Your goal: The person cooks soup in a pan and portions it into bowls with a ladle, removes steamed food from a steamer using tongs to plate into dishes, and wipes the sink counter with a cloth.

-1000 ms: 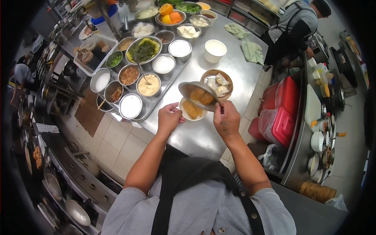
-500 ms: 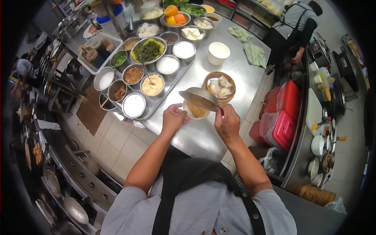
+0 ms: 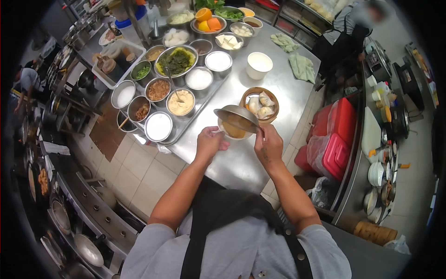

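My right hand [image 3: 269,143] pinches the edge of a shallow metal bowl [image 3: 239,114], tipped over a white bowl [image 3: 222,127]. Inside the white bowl lies yellowish-brown food [image 3: 235,130], partly covered by the metal bowl. At the white bowl's left side, my left hand [image 3: 210,144] has its thumb and fingers closed on the rim. Just beyond the metal bowl sits a round bamboo steamer [image 3: 244,95] with several dumplings [image 3: 265,99] in it.
Behind the steamer is a white tub [image 3: 259,65]. Metal containers of ingredients, including a minced brown filling [image 3: 158,88], crowd the left side. Green cloths [image 3: 302,67] lie at the far right corner, near a co-worker [image 3: 346,30]. Red bins [image 3: 335,139] stand to the right.
My left hand has shifted slightly, its fingers now curled lower beside the white bowl. The metal bowl stays tipped over it. The co-worker at the back has moved.
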